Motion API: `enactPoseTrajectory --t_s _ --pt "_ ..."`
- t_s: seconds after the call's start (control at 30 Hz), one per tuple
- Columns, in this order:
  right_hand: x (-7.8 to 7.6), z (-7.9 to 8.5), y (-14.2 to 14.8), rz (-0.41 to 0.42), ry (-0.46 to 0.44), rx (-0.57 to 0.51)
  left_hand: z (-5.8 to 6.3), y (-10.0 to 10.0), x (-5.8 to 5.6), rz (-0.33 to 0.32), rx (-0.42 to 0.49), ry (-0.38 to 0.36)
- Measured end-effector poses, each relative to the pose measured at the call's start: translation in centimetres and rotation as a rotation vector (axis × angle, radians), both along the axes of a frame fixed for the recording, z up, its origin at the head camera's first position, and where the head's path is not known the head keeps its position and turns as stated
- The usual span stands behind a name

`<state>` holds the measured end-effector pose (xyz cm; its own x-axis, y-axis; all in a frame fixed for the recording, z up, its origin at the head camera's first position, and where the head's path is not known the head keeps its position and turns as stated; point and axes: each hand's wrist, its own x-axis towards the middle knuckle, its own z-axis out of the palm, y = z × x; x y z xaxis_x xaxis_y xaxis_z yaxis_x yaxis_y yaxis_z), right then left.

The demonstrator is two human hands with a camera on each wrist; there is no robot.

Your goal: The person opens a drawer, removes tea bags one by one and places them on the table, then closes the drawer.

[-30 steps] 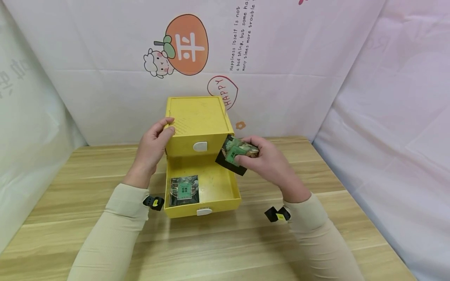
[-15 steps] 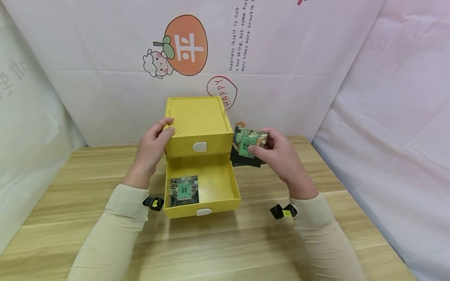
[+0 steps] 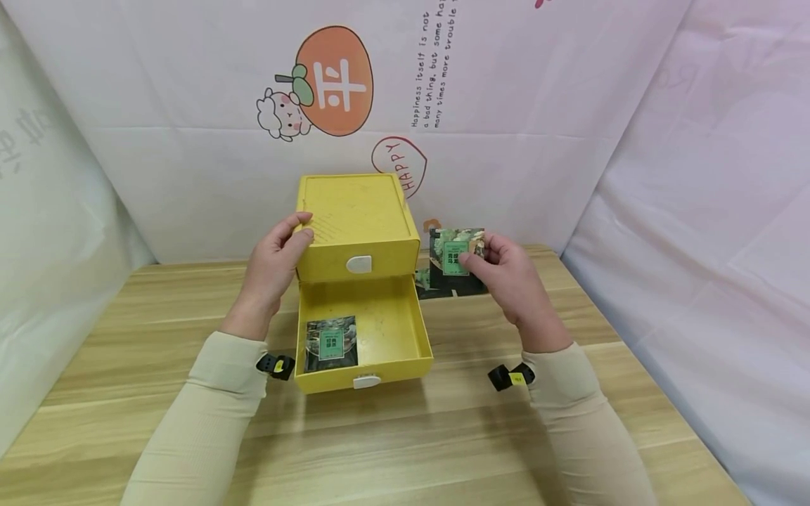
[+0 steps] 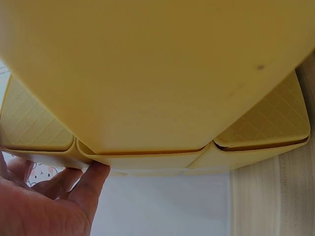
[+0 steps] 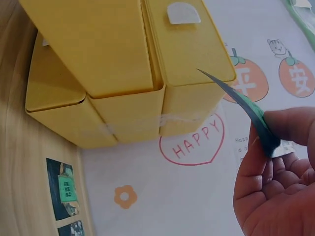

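Observation:
In the head view a small flat tea sachet (image 3: pixel 446 281), dark with a green label, is pinched between the thumb and fingers of my right hand (image 3: pixel 515 284). The right wrist view shows that sachet (image 5: pixel 246 108) nearly edge-on, above the table. My left hand (image 3: pixel 272 263) rests at the left top edge of the yellow drawer box (image 3: pixel 357 204), its fingertips touching it. The lower drawer (image 3: pixel 392 327) is pulled out, and a second tea sachet (image 3: pixel 332 344) lies at its left side. In the left wrist view, the left hand's fingers (image 4: pixel 88 189) touch the box's edge.
Behind the held sachet, another tea sachet (image 5: pixel 61 189) lies on the wooden table (image 3: pixel 405 450) right of the box, and part of one more sachet (image 5: pixel 76 228) shows beside it. The upper drawer is closed. A printed white cloth (image 3: pixel 506 176) hangs close behind the box.
My right hand has moved right, away from the box, with the held sachet, which is now turned more squarely to the head camera. The left hand and drawer stay in place.

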<state>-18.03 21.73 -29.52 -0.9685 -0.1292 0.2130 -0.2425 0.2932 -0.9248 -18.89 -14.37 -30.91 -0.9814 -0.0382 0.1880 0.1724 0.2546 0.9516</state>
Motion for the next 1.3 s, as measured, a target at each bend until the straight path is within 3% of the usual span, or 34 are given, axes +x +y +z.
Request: enactPoseTrajectory --t_s 0.43,0.83,1.3 --pt "-2.1 -2.2 0.0 -0.075 -0.081 0.062 0.0 0.0 0.0 -0.002 0.005 -0.006" --pt "-3.5 -4.7 -0.4 -0.055 -0.141 0.194 0.1 0.0 0.0 -0.002 0.007 -0.01" --pt "-4.1 -6.7 -0.8 -0.022 -0.184 0.244 0.2 0.0 0.1 0.001 0.006 -0.012"
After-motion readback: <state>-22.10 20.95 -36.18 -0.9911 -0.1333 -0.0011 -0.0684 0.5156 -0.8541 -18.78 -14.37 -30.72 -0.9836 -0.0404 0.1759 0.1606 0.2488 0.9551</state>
